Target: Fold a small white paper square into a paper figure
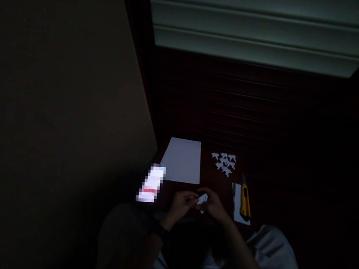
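Between my two hands is a small folded piece of white paper (202, 200). My left hand (182, 202) pinches its left edge, with fingers closed. From the other side my right hand (213, 203) grips it, fingers curled around the right edge and top. The paper is held just above the near part of a dark table; its exact folds are hard to make out in the dim light. Beyond my right hand lies a cluster of several small folded white paper figures (224, 163).
A stack or sheet of white paper (182, 161) lies at the back left. A lit, pixelated screen (151, 183) is at the table's left edge. On the right a yellow utility knife (245, 201) rests over a narrow white paper piece (238, 207). A wall (79, 83) rises close on the left.
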Tool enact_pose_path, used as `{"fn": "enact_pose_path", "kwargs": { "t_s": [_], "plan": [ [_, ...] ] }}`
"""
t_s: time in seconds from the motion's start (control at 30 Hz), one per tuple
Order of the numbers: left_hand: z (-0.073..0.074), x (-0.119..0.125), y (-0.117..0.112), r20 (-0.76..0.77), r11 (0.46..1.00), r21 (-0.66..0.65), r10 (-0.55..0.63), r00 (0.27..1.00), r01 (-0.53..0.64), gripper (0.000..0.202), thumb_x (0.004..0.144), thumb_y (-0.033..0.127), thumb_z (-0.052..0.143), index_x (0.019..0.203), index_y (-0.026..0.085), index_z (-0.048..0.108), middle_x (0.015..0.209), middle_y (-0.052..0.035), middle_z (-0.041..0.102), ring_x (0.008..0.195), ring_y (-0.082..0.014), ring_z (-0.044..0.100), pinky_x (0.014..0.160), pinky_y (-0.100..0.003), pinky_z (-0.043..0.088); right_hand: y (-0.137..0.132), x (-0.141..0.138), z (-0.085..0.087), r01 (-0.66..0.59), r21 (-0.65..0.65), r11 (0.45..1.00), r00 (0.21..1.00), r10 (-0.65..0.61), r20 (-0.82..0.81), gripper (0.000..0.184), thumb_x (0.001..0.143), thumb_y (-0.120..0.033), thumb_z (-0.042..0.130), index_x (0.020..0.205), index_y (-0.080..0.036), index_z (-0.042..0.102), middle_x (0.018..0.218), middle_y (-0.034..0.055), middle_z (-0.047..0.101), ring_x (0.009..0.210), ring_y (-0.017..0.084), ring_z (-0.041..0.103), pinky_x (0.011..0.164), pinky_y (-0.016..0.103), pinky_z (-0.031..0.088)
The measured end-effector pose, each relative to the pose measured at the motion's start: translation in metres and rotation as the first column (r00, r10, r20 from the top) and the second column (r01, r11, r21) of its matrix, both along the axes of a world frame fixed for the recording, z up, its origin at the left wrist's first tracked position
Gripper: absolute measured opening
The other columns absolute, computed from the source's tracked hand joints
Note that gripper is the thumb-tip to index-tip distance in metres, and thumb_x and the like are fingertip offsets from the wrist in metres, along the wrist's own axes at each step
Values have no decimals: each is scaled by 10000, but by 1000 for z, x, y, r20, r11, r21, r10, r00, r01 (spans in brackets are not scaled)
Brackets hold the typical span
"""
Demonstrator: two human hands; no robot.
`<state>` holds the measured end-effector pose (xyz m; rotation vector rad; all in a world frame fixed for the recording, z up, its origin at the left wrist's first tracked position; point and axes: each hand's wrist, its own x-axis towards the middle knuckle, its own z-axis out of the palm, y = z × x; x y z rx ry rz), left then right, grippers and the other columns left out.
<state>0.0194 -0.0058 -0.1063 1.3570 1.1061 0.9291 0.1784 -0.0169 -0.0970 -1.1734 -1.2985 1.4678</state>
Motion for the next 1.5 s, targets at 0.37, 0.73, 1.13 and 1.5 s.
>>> {"fn": "enact_pose_path", "kwargs": {
  "t_s": [0.37, 0.73, 1.13, 1.5],
  "plan": [
    [0, 0, 4, 61, 999, -26, 38, 997, -36, 226, 642, 297, 641, 772, 112, 657, 689, -73, 663, 606, -165, 606, 550, -244, 466, 1, 1, 6, 22, 26, 999, 1000, -22, 14, 390, 557, -168, 667, 930, -182, 556, 702, -20, 576, 590, 127, 522, 501, 213, 397],
    [2, -1, 11, 74, 999, -11, 35, 997, -34, 264, 621, 306, 661, 789, 102, 649, 565, -40, 631, 484, -129, 569, 490, -229, 439, 6, 1, 6, 70, -12, 997, 997, -70, -26, 414, 515, -231, 716, 894, -170, 561, 755, -7, 591, 594, 123, 537, 513, 217, 410],
    [-1, -1, 20, 151, 996, -33, 82, 985, -78, 334, 609, 357, 673, 819, 100, 638, 690, -71, 662, 593, -156, 608, 513, -235, 471, 11, 3, -7, 220, -152, 964, 965, -238, -107, 400, 526, -358, 721, 843, -156, 586, 683, 9, 616, 539, 130, 550, 483, 229, 416],
    [-2, 1, 17, 68, 998, -50, 41, 997, -38, 334, 566, 365, 699, 755, 99, 628, 627, -50, 640, 524, -143, 587, 445, -213, 439, 9, 4, -12, 198, -58, 979, 979, -200, -34, 331, 589, -439, 672, 708, -136, 611, 607, 9, 604, 505, 120, 517, 476, 221, 383]
  ]
}}
